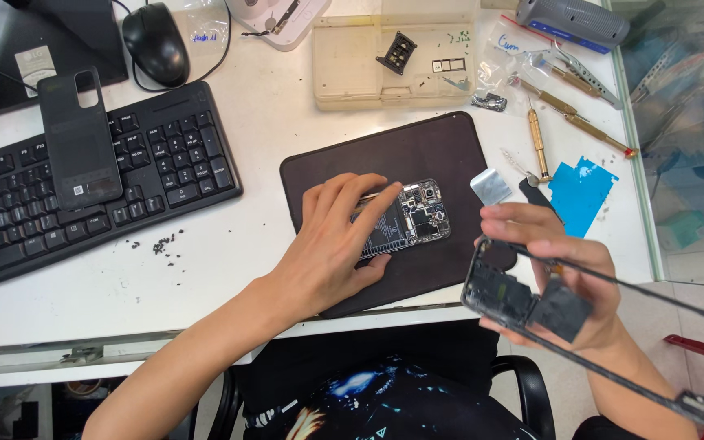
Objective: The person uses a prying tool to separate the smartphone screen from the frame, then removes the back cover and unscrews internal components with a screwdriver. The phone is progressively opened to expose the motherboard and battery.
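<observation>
1. Head view: the left hand (pixel 332 244) lies flat-fingered over the opened phone (pixel 405 218) on the dark mat (pixel 417 155), its fingers spread across the phone's lower half and its thumb against the near edge, pressing down more than gripping.
2. The right hand (pixel 568 273) is raised off the desk and closed around a phone frame (pixel 523 300), fingers wrapped behind it, thumb on the near side; the frame's long axis runs from the hand down toward the lower right corner of the picture.
3. The opened phone lies with its long axis roughly left to right, slightly tilted, circuit side up, its right end bare of the fingers. It sits just left of the right hand, and the left hand is already on it.
4. Between the two hands is a short stretch of bare mat; a small metal plate (pixel 491 186) lies at the mat's right edge, just above the right hand.
5. Farther out: screwdrivers (pixel 568 110) and a blue film (pixel 580 191) to the right, a parts tray (pixel 393 61) beyond the mat, a keyboard (pixel 83 187) with a phone back cover (pixel 81 143) on it to the left. The desk's near edge runs just below the mat.
</observation>
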